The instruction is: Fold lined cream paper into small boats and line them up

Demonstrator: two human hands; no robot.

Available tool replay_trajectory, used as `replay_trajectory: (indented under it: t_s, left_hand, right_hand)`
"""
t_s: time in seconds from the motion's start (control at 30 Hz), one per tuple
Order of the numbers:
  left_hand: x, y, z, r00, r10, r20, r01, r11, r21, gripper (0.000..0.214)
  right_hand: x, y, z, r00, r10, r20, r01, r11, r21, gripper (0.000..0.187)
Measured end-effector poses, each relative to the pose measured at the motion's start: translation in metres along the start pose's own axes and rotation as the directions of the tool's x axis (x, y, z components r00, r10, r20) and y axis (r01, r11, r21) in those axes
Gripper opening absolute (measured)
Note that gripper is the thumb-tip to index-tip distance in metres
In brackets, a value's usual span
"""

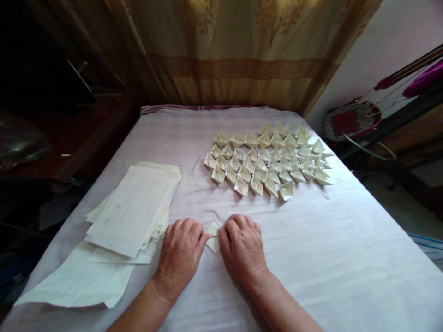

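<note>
Between my two hands, low over the cloth-covered table, is a small folded piece of white paper [213, 244], roughly diamond-shaped with a crease across its middle. My left hand [182, 251] pinches its left side, thumb pointing inward and fingers curled. On the opposite side, my right hand [242, 246] grips it with its fingers bent down; the fingertips are partly hidden. Beyond my right hand stand rows of folded paper boats [258, 163], set close together. To the left of my left hand lies a stack of lined paper sheets [133, 207].
A pale checked cloth [332, 258] covers the table. One loose sheet [83, 281] reaches toward the left front edge. A gold patterned curtain [221, 60] hangs behind. At left is a dark red desk [93, 124]; at right, a patterned bag [349, 121] by the wall.
</note>
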State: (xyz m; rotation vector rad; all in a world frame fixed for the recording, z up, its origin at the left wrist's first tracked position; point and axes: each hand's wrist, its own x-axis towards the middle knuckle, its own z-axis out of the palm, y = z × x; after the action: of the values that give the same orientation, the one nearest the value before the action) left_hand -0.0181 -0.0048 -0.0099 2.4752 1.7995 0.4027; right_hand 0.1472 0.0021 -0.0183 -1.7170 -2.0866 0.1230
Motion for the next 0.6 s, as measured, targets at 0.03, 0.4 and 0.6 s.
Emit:
replay_trajectory:
  t_s: [0.03,0.4,0.6]
  left_hand:
    - [0.0004,0.0002,-0.0003,1.000,-0.005,0.005,0.005,1.000,0.000,0.017]
    - [0.0064,0.0050,0.0003,0.998,-0.053,0.033,0.052,0.998,0.037,0.017]
    - [0.0025,0.0023,0.0051,0.996,-0.079,-0.044,0.073,0.990,-0.118,0.002]
  right_hand:
    - [0.0000,-0.0008,0.0001,1.000,0.006,0.000,-0.006,1.000,-0.005,0.017]
    - [0.0008,-0.0020,0.0019,0.998,0.067,-0.004,-0.067,0.998,0.021,0.017]
    - [-0.0008,0.0007,0.0013,0.998,0.068,0.009,-0.069,0.989,0.128,0.007]
